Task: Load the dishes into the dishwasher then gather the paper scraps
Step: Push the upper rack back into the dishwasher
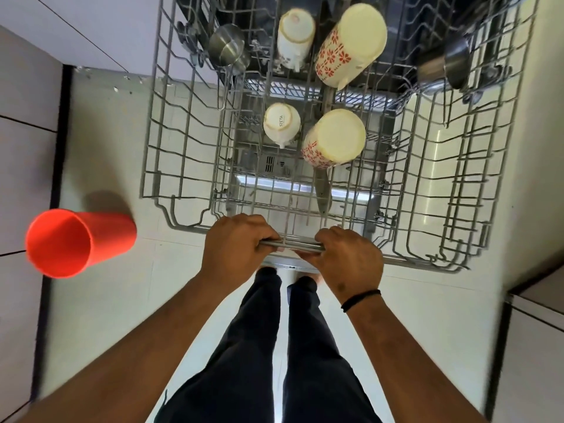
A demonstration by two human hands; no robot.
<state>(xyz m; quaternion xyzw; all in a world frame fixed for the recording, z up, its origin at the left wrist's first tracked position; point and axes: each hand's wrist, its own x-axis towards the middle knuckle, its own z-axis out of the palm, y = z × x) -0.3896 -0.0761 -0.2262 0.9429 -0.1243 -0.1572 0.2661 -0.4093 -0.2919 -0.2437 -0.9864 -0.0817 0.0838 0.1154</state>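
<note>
A grey wire dishwasher rack [183,166] is pulled out in front of me. My left hand [235,248] and my right hand [348,261] both grip its metal front handle bar [293,244], fingers curled round it. Upside down in the rack stand two white mugs [282,122] [295,36] and two cream tumblers with red flower prints [335,137] [351,44]. Steel cups sit at the back left [227,48] and the back right [451,65]. A knife [323,190] lies along the rack's middle.
An orange plastic cup [76,241] stands on the pale floor to the left of the rack. Cabinet fronts line the left edge [24,148] and the lower right corner [537,346]. My legs in dark trousers [280,346] stand just behind the rack.
</note>
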